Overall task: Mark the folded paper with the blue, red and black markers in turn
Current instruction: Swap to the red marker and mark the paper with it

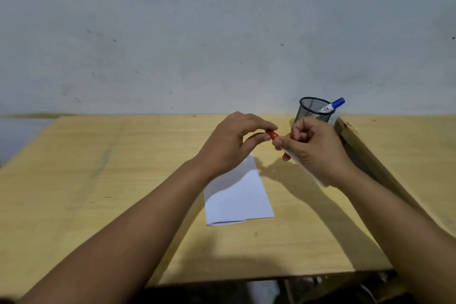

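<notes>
1. The wooden table [74,180] is bearing everything; its left part is lying bare, so a pulled cap could be set down there, well apart from the paper.
2. The left hand [229,145] is being held above the far end of the folded paper [237,197], with thumb and forefinger pinched on the red cap [271,134]. Judged from this grip, the cap is being worked at the marker's tip end; whether it is coming off or going on cannot be told. The pull or push is best being kept straight along the barrel, not twisted sideways.
3. The folded paper is lying flat near the table's middle, below and between the two hands; no marks are being made out on it.
4. The right hand [318,150] is being clenched around the white barrel of the red marker [296,159], which is slanting down toward the wrist. A firm, steady hold is being called for, so that the tip is not flicked onto the paper.
5. The blue marker [334,105] is standing tilted in the mesh pen holder [314,111], just behind the right hand. No black marker is being seen.
</notes>
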